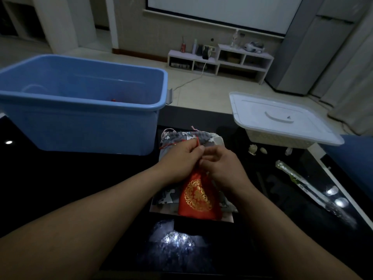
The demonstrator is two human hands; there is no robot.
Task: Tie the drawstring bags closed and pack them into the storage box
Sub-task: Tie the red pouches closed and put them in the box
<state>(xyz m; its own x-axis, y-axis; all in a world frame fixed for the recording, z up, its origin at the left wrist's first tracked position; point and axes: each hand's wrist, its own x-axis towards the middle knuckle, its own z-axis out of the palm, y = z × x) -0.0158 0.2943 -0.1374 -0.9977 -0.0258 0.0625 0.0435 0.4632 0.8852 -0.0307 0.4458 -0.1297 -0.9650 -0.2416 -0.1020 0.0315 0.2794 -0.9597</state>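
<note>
both hands [201,158] pinching red bag [198,199] drawstring [197,142]

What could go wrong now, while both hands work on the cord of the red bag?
1. The left hand and right hand pinch the thin red cord in dim light, so the knot may end up loose.
2. The red bag lies on the grey drawstring bags, whose own cords lie close and might get caught in the knot.

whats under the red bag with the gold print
The red satin bag lies on grey patterned cloth bags. How many are stacked cannot be told; it covers their middle.
</note>
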